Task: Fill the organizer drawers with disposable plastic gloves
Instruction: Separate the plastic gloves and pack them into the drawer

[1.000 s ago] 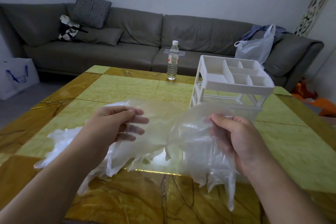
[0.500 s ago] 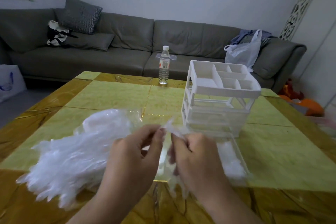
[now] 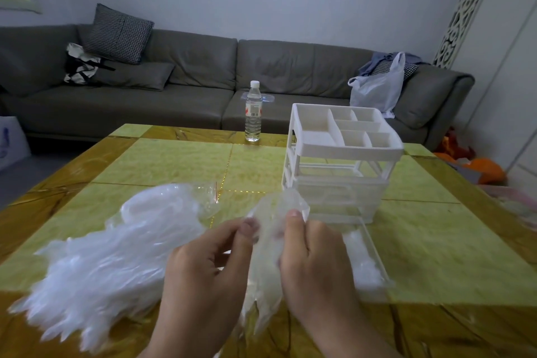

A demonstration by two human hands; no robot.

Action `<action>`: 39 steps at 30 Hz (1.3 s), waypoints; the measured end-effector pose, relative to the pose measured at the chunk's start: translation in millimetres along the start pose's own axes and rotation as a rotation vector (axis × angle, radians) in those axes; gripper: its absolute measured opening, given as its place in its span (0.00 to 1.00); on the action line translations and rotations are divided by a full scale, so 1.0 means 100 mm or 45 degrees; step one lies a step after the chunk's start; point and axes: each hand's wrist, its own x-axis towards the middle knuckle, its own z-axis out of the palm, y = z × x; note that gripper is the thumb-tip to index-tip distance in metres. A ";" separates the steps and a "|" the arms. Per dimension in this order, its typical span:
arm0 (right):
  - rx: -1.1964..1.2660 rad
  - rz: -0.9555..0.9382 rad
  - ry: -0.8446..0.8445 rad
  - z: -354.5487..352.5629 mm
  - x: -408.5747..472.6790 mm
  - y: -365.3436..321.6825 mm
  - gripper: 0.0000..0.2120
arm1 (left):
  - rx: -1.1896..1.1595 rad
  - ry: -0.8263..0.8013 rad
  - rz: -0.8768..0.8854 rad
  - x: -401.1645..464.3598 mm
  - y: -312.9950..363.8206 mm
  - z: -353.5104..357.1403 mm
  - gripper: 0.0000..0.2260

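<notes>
Across the back of the room, at twelve o'clock, a long grey sofa [image 3: 180, 87] runs wall to wall, carrying a checked cushion [image 3: 119, 33] at its ten o'clock end and a white plastic bag [image 3: 377, 90] toward two o'clock. In front of it the yellow-green marbled bench [image 3: 162, 160] fills the lower view. On the bench at eight o'clock lies a wide, loose heap of clear disposable gloves [image 3: 96, 264], their finger ends pointing toward the near left corner. At one o'clock stands the white organizer [image 3: 340, 154], its open top tray split into compartments, with translucent drawers stacked beneath. One clear drawer [image 3: 369, 267] is pulled out toward the viewer at four o'clock and holds crumpled gloves. The left hand [image 3: 203, 267] and the right hand [image 3: 313, 264] sit close together at six o'clock, each pinching a bunched glove [image 3: 270, 238] between thumb and curled fingers; the glove hangs between them above the bench, just beside the pulled-out drawer. A clear water bottle [image 3: 253, 113] with a white cap stands upright at the far edge of the bench, at twelve o'clock, well apart from the hands.
</notes>
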 end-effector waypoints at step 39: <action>0.757 0.216 -0.597 -0.19 0.28 0.18 0.06 | -0.267 -0.481 -0.491 0.44 -0.05 -0.35 0.06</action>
